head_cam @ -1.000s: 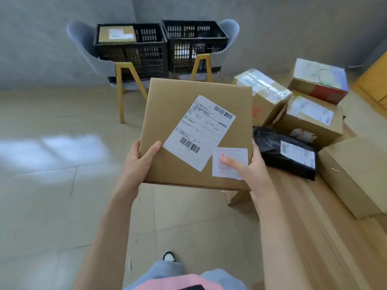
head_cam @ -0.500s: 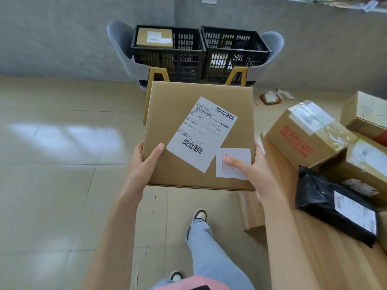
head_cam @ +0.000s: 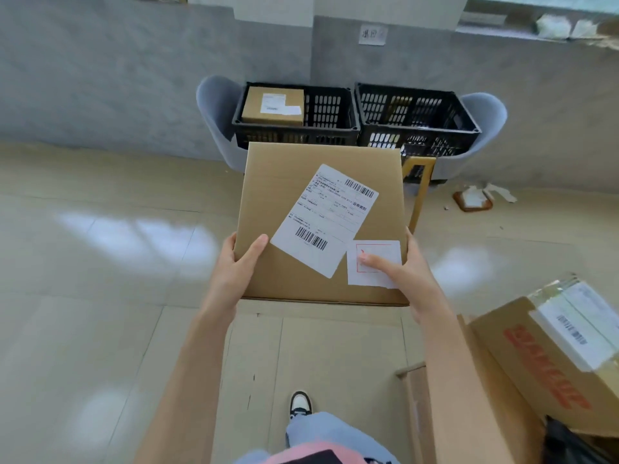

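I carry a flat brown cardboard box (head_cam: 294, 202) in front of me, its top bearing a white shipping label with barcodes and a small white sticker with a red square. My left hand (head_cam: 234, 272) grips its left near edge, thumb on top. On the right near edge, my right hand (head_cam: 407, 274) holds the box with its thumb lying across the small sticker. Ahead stand two black plastic crates on grey chairs: the left crate (head_cam: 330, 108) holds a small labelled carton (head_cam: 273, 107), the right crate (head_cam: 418, 110) looks to hold nothing.
A wooden table edge (head_cam: 475, 396) lies at lower right with a taped box printed in red (head_cam: 549, 360) and a black bag (head_cam: 569, 443). Torn paper and a small tray (head_cam: 472, 199) lie on the tiled floor by the right chair. The grey wall stands behind.
I have walked forward, away from the table; the crates are nearer and more centred, and the table parcels have slid to the lower right. Both hands keep the same hold on the box.
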Demonstrator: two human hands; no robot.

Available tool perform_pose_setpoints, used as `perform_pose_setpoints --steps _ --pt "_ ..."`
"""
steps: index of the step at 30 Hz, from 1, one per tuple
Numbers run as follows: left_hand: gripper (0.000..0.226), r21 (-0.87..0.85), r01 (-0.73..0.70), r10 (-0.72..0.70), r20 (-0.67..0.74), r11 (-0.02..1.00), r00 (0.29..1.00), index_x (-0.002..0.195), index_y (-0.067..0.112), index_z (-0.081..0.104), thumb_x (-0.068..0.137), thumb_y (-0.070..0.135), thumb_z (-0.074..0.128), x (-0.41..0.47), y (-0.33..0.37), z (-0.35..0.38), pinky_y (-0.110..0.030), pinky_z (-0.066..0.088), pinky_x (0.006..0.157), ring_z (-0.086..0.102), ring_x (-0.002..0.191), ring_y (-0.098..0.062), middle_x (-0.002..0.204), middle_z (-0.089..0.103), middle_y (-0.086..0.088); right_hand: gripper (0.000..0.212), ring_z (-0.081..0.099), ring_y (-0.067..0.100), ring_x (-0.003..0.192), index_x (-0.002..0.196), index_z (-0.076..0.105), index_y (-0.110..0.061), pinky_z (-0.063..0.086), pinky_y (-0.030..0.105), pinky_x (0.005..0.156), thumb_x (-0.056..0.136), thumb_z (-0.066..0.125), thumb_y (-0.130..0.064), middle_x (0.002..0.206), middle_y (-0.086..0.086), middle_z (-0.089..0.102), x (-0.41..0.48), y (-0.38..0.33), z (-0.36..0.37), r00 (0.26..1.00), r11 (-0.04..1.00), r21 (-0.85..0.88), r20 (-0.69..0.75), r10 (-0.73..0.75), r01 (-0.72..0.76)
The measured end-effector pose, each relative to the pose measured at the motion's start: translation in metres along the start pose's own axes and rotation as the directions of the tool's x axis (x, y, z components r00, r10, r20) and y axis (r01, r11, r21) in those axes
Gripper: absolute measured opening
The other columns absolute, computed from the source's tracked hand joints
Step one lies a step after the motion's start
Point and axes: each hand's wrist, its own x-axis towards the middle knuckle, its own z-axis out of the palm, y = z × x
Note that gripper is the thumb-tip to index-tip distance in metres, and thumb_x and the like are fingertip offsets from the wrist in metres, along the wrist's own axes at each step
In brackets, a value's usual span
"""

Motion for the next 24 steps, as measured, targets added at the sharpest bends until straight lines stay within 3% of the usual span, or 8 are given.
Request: perform_pose_setpoints --steps 7,12,15,21,24 --pt "0.051 0.027 -0.003 0.003 0.012 1.000 1.000 0.135 0.021 0.046 0.091 0.040 0.061 0.074 0.029 0.041 -0.006 0.046 0.056 0.062 0.089 0.007 0.107 0.064 0.016 0.072 0.066 0.004 0.099 0.130 0.040 -0.037 0.052 0.014 0.068 0.075 0.080 -0.013 0.112 -0.010 0.067 0.083 -0.021 -0.015 1.000 1.000 0.023 -0.017 0.009 -0.009" --pt "0.049 0.059 0.009 -0.010 0.033 0.998 0.999 0.134 0.022 0.046 0.091 0.041 0.060 0.123 0.046 0.064 -0.004 0.044 0.053 0.059 0.089 0.008 0.108 0.063 0.016 0.065 0.066 0.001 0.093 0.119 0.042 -0.041 0.053 0.014 0.069 0.075 0.079 -0.011 0.109 -0.012 0.067 0.135 -0.030 -0.023 0.999 1.000 0.025 -0.041 0.018 -0.017" --pt "0.054 0.078 0.013 -0.017 0.054 0.997 0.998 0.137 0.022 0.043 0.090 0.042 0.061 0.158 0.055 0.078 -0.009 0.045 0.060 0.060 0.093 0.006 0.113 0.064 0.013 0.062 0.066 0.004 0.097 0.114 0.043 -0.043 0.055 0.018 0.074 0.075 0.079 -0.009 0.111 -0.010 0.067 0.168 -0.034 -0.026 0.998 0.999 0.039 -0.062 0.029 -0.027" --pt "0.057 0.121 0.002 -0.015 0.110 0.993 0.994 0.138 0.020 0.040 0.089 0.042 0.061 0.248 0.085 0.114 -0.013 0.043 0.065 0.057 0.091 0.005 0.116 0.061 0.009 0.073 0.065 0.010 0.105 0.133 0.043 -0.030 0.054 0.029 0.088 0.074 0.080 -0.012 0.115 -0.008 0.067 0.251 -0.046 -0.032 0.993 0.998 0.040 -0.108 0.043 -0.039" --pt "0.061 0.143 -0.011 -0.010 0.139 0.990 0.990 0.139 0.018 0.038 0.088 0.042 0.063 0.299 0.105 0.136 -0.015 0.041 0.066 0.054 0.090 0.004 0.116 0.057 0.008 0.071 0.065 0.010 0.105 0.133 0.045 -0.029 0.054 0.027 0.086 0.074 0.080 -0.012 0.115 -0.008 0.068 0.298 -0.060 -0.037 0.990 0.999 0.037 -0.137 0.036 -0.032"
